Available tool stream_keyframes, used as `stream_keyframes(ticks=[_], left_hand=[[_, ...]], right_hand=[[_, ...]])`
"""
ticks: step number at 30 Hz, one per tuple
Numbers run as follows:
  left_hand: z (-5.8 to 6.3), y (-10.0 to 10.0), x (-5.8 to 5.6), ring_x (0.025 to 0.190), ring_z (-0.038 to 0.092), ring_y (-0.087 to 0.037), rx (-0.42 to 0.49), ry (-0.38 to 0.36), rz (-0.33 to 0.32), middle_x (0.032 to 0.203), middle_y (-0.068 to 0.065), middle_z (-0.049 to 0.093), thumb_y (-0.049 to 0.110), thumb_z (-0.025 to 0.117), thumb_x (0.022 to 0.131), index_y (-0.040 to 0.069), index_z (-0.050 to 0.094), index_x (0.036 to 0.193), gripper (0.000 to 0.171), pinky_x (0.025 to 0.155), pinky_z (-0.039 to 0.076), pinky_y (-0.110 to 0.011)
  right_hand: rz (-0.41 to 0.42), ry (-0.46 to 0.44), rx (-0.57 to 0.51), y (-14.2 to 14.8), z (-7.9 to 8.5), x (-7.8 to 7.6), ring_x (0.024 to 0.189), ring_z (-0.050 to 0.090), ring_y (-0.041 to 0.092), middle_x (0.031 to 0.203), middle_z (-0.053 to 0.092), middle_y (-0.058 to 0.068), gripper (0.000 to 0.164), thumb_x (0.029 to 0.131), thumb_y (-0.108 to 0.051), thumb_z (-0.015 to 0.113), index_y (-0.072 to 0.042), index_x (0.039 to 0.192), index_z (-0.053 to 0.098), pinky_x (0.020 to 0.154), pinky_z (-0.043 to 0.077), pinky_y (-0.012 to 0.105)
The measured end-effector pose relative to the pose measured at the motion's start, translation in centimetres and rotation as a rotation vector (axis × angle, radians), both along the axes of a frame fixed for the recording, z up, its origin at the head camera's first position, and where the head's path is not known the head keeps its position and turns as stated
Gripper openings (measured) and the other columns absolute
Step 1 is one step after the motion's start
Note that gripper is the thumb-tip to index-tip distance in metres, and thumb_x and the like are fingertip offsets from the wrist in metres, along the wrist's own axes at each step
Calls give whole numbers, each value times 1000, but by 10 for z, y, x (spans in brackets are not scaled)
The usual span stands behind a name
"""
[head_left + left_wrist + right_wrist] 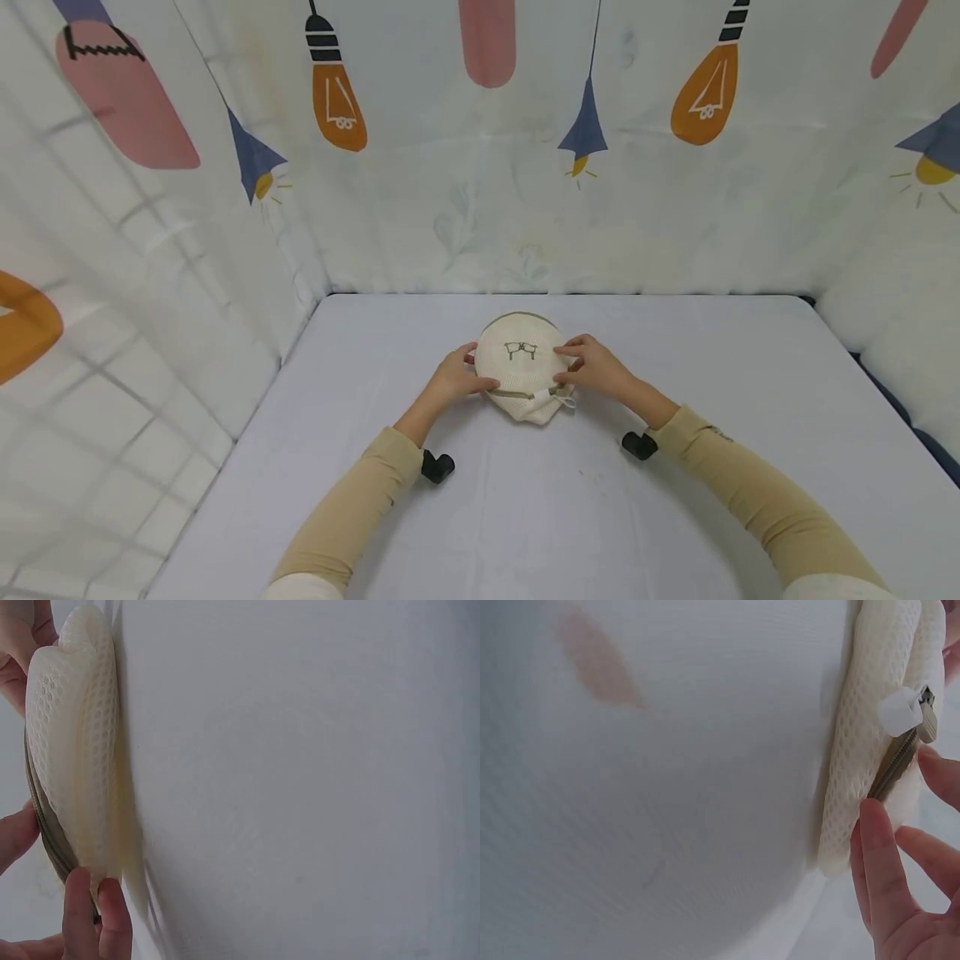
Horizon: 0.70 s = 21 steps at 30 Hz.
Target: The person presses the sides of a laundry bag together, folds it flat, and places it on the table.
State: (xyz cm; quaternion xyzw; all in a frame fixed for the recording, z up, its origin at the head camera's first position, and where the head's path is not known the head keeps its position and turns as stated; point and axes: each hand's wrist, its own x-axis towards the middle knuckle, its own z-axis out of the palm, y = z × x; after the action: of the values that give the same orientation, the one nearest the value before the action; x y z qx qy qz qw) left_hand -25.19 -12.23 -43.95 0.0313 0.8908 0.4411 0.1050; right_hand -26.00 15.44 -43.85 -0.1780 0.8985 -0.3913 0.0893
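A round cream mesh laundry bag lies on the table, with a small dark line drawing on its top. Along its rim runs an olive zipper, whose metal pull and white tab show in the right wrist view. My left hand holds the bag's left edge, thumb on one face and fingers at the mesh side. At the opposite edge, my right hand pinches the rim close to the zipper, its fingertips against the mesh. The bag's underside is hidden.
The table is covered in a pale cloth. White curtains printed with lamps and bulbs hang behind it and on the left. Black wrist cameras sit at both sleeve cuffs.
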Motion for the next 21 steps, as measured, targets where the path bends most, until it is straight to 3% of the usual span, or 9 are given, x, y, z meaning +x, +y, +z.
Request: stream_keyframes(ticks=[5, 14, 21], left_hand=[[-2, 3, 2, 125, 53, -42, -72, 36, -14, 134, -28, 54, 17, 87, 83, -8, 35, 154, 91, 106, 43, -52], [2, 7, 2, 132, 49, -43, -150, 57, -33, 141, -33, 51, 17, 86, 85, -12, 35, 153, 90, 111, 41, -50], [8, 5, -1, 143, 37, -45, -209, 19, -77, 152, -35, 38, 23, 84, 88, -11, 30, 155, 92, 117, 33, -51]], right_hand=[[9, 7, 93, -5, -1, 2, 101, 64, 26, 143, 45, 27, 67, 91, -18, 81, 5, 147, 51, 79, 52, 32], [42, 88, 194, -9, 1, 4, 92, 64, 22, 138, 48, 25, 66, 92, -19, 80, 7, 145, 52, 79, 52, 35], [31, 45, 197, -11, 7, 4, 99, 64, 26, 141, 47, 25, 68, 93, -19, 79, 6, 148, 48, 81, 53, 37]])
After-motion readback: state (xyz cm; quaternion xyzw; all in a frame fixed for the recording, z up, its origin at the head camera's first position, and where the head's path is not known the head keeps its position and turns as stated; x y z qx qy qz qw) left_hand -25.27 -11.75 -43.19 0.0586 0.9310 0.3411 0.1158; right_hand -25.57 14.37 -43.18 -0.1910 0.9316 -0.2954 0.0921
